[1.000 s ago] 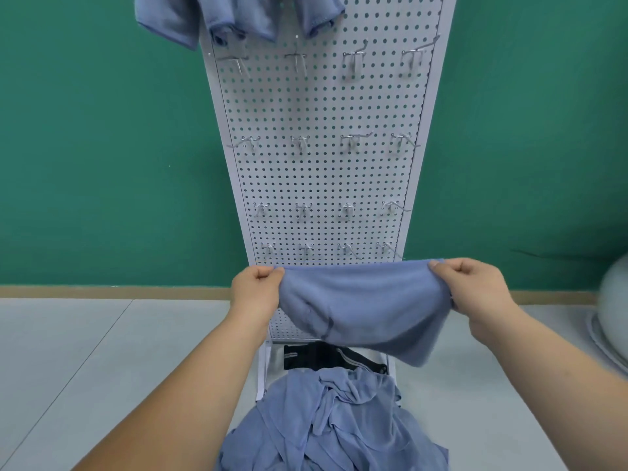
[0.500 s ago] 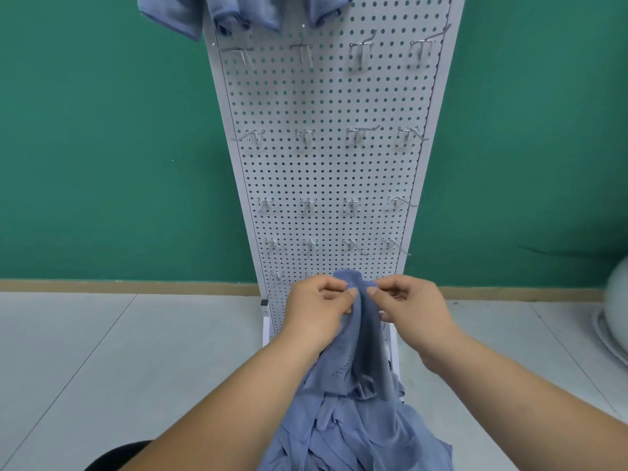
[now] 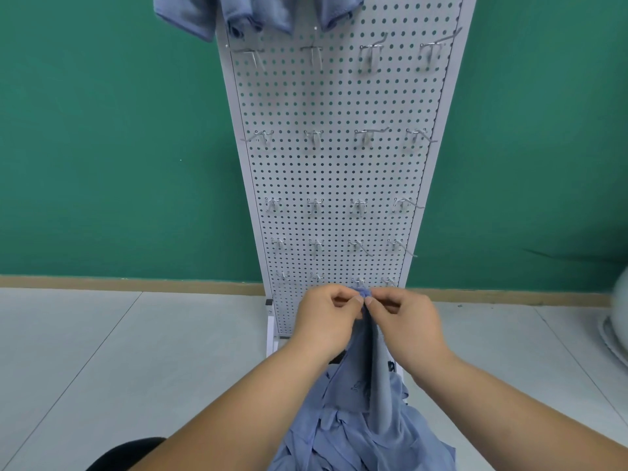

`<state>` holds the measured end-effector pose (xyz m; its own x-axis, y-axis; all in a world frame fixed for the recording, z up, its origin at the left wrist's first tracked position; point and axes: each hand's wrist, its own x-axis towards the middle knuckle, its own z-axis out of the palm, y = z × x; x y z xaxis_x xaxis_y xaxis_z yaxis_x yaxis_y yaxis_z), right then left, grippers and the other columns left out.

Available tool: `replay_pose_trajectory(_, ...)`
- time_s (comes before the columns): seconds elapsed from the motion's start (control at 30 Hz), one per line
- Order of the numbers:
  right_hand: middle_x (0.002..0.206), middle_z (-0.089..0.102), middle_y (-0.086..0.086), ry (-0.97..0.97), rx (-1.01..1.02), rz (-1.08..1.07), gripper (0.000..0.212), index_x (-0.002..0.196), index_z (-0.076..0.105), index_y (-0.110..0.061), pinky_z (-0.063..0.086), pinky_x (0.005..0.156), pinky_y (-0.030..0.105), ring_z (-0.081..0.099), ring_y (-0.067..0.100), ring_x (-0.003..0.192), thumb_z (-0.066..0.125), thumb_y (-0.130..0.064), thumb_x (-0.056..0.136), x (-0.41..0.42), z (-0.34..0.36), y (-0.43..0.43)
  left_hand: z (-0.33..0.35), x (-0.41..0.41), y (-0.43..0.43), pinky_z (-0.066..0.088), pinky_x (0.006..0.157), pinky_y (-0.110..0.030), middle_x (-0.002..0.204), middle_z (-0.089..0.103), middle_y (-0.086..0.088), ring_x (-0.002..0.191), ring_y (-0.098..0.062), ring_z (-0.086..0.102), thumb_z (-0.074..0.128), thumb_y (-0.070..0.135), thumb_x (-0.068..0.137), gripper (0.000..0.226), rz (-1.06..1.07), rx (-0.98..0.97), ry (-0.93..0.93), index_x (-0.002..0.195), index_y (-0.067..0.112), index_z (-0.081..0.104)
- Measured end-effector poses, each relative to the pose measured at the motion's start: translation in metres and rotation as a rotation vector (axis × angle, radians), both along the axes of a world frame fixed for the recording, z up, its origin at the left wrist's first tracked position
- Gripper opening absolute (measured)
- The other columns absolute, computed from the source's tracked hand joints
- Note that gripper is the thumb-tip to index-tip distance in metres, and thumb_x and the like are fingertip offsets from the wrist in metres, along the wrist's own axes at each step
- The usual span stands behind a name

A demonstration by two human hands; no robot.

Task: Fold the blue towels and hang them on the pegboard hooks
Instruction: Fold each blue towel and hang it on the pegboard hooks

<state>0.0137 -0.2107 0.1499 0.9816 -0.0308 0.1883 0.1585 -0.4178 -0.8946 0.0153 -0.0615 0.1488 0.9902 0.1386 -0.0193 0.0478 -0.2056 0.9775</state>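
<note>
A blue towel point(image 3: 375, 372) hangs folded in half lengthwise in front of the white pegboard point(image 3: 339, 171). My left hand point(image 3: 324, 321) and my right hand point(image 3: 404, 322) meet at its top edge, and both pinch the two corners together. Below them lies a heap of loose blue towels point(image 3: 356, 436). At the top of the board hang folded blue towels point(image 3: 258, 11) on the highest hooks. Several rows of bare metal hooks point(image 3: 314, 139) stick out of the board lower down.
The pegboard stands on a white foot point(image 3: 272, 338) against a green wall. Grey floor spreads left and right. A white rounded object point(image 3: 616, 317) sits at the far right edge. A dark round shape point(image 3: 129, 453) shows at the bottom left.
One second ago my hands held the towel stretched wide apart. They came together, folding it in half, and now stay pinched at its top with the towel hanging narrow.
</note>
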Motion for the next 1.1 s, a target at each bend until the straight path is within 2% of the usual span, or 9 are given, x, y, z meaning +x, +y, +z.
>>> replay_pose_trajectory(0.13, 0.086, 0.077, -0.022, -0.04, -0.058, -0.007, 0.013, 0.096, 0.08, -0.035, 0.055, 0.072, 0.018, 0.07, -0.003, 0.08, 0.082, -0.025, 0.088, -0.003, 0.001, 0.002, 0.004, 0.0, -0.001, 0.061, 0.094, -0.047, 0.088, 0.08, 0.007, 0.092, -0.016, 0.077, 0.062, 0.016, 0.093, 0.027, -0.017, -0.046, 0.011, 0.084, 0.031, 0.082)
replay_pose_trajectory(0.2, 0.086, 0.077, -0.022, -0.028, -0.073, -0.037, 0.016, 0.095, 0.079, -0.035, 0.055, 0.073, 0.018, 0.07, -0.004, 0.081, 0.087, -0.029, 0.083, -0.001, 0.0, 0.0, 0.008, -0.002, 0.0, 0.062, 0.093, -0.046, 0.088, 0.079, 0.009, 0.091, -0.014, 0.076, 0.058, 0.015, 0.093, 0.03, -0.076, -0.013, 0.002, 0.085, 0.032, 0.082)
replay_pose_trajectory(0.43, 0.081, 0.078, -0.015, 0.049, -0.076, -0.019, 0.006, 0.094, 0.08, -0.027, 0.061, 0.081, 0.036, 0.073, 0.006, 0.078, 0.079, -0.022, 0.092, 0.014, -0.001, -0.013, 0.009, -0.004, 0.017, 0.056, 0.072, -0.033, 0.079, 0.069, 0.013, 0.072, -0.007, 0.064, 0.057, 0.019, 0.093, 0.021, -0.086, 0.499, -0.122, 0.105, 0.037, 0.06)
replay_pose_trajectory(0.63, 0.084, 0.079, -0.015, 0.072, -0.046, 0.012, 0.01, 0.092, 0.081, -0.025, 0.054, 0.075, 0.023, 0.074, 0.004, 0.083, 0.075, -0.02, 0.097, 0.026, 0.004, -0.035, -0.003, 0.005, 0.046, 0.056, 0.078, -0.038, 0.102, 0.068, 0.008, 0.094, -0.02, 0.063, 0.056, 0.024, 0.096, 0.022, -0.111, 0.899, -0.081, 0.114, 0.034, 0.062)
replay_pose_trajectory(0.73, 0.086, 0.079, -0.015, 0.09, -0.087, -0.01, 0.008, 0.092, 0.081, -0.028, 0.053, 0.076, 0.024, 0.073, 0.004, 0.084, 0.076, -0.022, 0.096, 0.031, 0.005, -0.049, -0.005, 0.007, 0.05, 0.052, 0.075, -0.035, 0.107, 0.065, 0.009, 0.098, -0.02, 0.062, 0.055, 0.028, 0.101, 0.017, -0.125, 1.029, -0.156, 0.114, 0.034, 0.063)
replay_pose_trajectory(0.83, 0.081, 0.078, -0.002, 0.118, -0.258, -0.021, 0.011, 0.088, 0.08, -0.024, 0.056, 0.073, 0.036, 0.072, 0.024, 0.081, 0.075, -0.027, 0.097, 0.035, 0.005, -0.059, 0.004, 0.013, 0.05, 0.052, 0.074, -0.036, 0.105, 0.061, 0.011, 0.095, -0.019, 0.062, 0.054, 0.032, 0.102, 0.012, -0.046, 1.071, -0.311, 0.109, 0.034, 0.063)
replay_pose_trajectory(0.9, 0.082, 0.077, 0.006, 0.108, -0.398, -0.004, 0.016, 0.088, 0.08, -0.022, 0.057, 0.072, 0.036, 0.071, 0.032, 0.083, 0.072, -0.03, 0.099, 0.036, 0.005, -0.06, 0.01, 0.016, 0.05, 0.053, 0.076, -0.036, 0.107, 0.062, 0.011, 0.095, -0.017, 0.061, 0.058, 0.032, 0.101, 0.012, -0.029, 1.049, -0.367, 0.108, 0.031, 0.067)
replay_pose_trajectory(1.0, 0.086, 0.079, 0.001, 0.067, -0.528, 0.013, 0.013, 0.097, 0.081, -0.026, 0.054, 0.072, 0.031, 0.072, 0.025, 0.086, 0.07, -0.031, 0.101, 0.036, 0.006, -0.061, 0.013, 0.017, 0.052, 0.054, 0.08, -0.033, 0.102, 0.066, 0.015, 0.093, -0.011, 0.062, 0.067, 0.031, 0.096, 0.011, -0.07, 0.935, -0.325, 0.105, 0.029, 0.073)
replay_pose_trajectory(1.1, 0.09, 0.078, -0.007, -0.025, -0.701, 0.019, 0.013, 0.102, 0.08, -0.03, 0.057, 0.075, 0.035, 0.071, 0.02, 0.087, 0.068, -0.033, 0.101, 0.037, 0.006, -0.063, 0.015, 0.016, 0.056, 0.057, 0.076, -0.031, 0.085, 0.067, 0.019, 0.079, -0.006, 0.063, 0.077, 0.03, 0.089, 0.007, -0.079, 0.823, -0.246, 0.095, 0.033, 0.074)
